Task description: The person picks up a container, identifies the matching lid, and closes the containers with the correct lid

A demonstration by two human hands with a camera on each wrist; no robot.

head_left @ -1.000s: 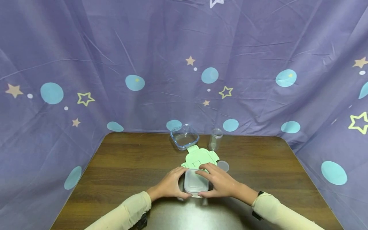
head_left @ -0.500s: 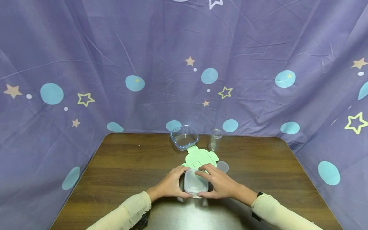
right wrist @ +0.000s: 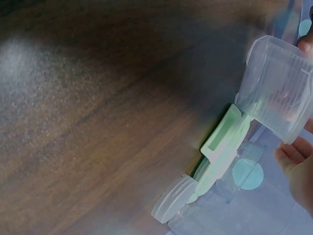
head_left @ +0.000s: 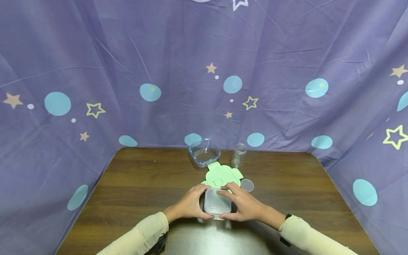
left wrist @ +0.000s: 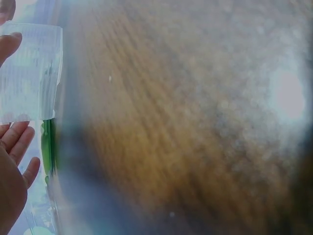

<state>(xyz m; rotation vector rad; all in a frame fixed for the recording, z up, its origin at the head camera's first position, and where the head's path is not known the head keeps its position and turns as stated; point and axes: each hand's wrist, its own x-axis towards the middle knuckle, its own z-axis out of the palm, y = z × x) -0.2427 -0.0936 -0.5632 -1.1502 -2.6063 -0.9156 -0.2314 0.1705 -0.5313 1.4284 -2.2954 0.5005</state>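
Note:
A translucent, ribbed plastic container point(head_left: 217, 202) with a squarish top stands upright on the table in front of the person. The left hand point(head_left: 190, 204) grips its left side, thumb at the near corner and fingers at the far one. On the opposite side the right hand point(head_left: 244, 203) holds it, thumb at the near right corner and fingertips along the far edge of the top. In the right wrist view the container point(right wrist: 276, 83) looks see-through, with ribbed walls. Just behind it a light green clip lid point(head_left: 223, 175) lies flat, partly covered by the hands.
A square glass dish point(head_left: 204, 154) stands at the back of the wooden table point(head_left: 143, 184). To its right is a clear jar point(head_left: 239, 156). A small round translucent lid point(head_left: 247, 185) lies right of the green lid. A purple curtain point(head_left: 178, 53) hangs behind.

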